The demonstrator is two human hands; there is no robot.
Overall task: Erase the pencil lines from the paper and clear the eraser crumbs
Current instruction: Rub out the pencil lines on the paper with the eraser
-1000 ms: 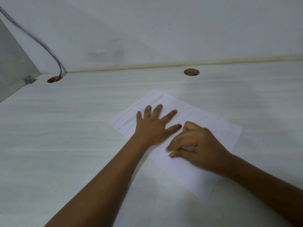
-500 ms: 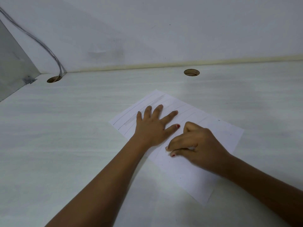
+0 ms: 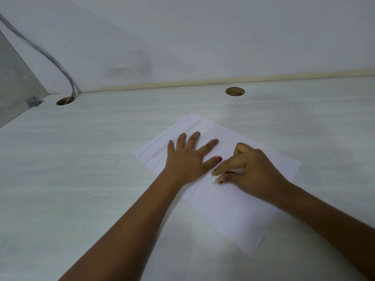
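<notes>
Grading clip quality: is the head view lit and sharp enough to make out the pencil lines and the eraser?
Head view: dim, even light, no glare; soft shadows beside the left hand and right hand; pencil lines faint but readable on the far-left part of the paper; white eraser barely contrasts with the sheet; no clear motion blur.

It looks like an office: a pale worktop (image 3: 101,159) with round cable holes (image 3: 235,91), a wire (image 3: 50,57) and a side panel (image 3: 16,84).
</notes>
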